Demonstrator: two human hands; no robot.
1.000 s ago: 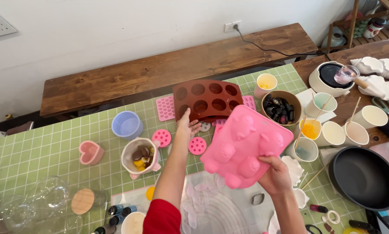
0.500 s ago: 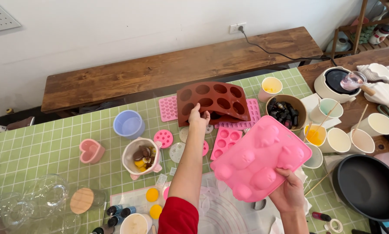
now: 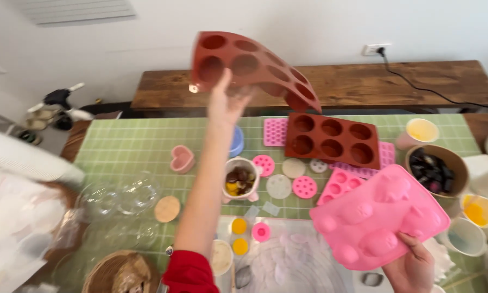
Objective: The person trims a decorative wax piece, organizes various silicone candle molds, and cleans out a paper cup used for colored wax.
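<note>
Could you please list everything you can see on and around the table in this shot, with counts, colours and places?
Round-cup mould, lifted: 1, brown, raised above the table's far edge.
Round-cup mould, lying: 1, brown, far right of centre on the table.
Bumpy mould: 1, pink, held up at near right.
Flat pink moulds: several, under and beside the lying brown mould.
Heart mould: 1, pink, left of centre.
White cup of pieces: 1, brown and yellow contents, centre.
Bowl of dark pieces: 1, brown, right.
Cup of yellow: 1, far right.
Tablecloth: 1, green checked.
Bench: 1, dark wood, behind the table.
Left hand: holds the lifted brown mould.
Right hand: holds the pink bumpy mould.
</note>
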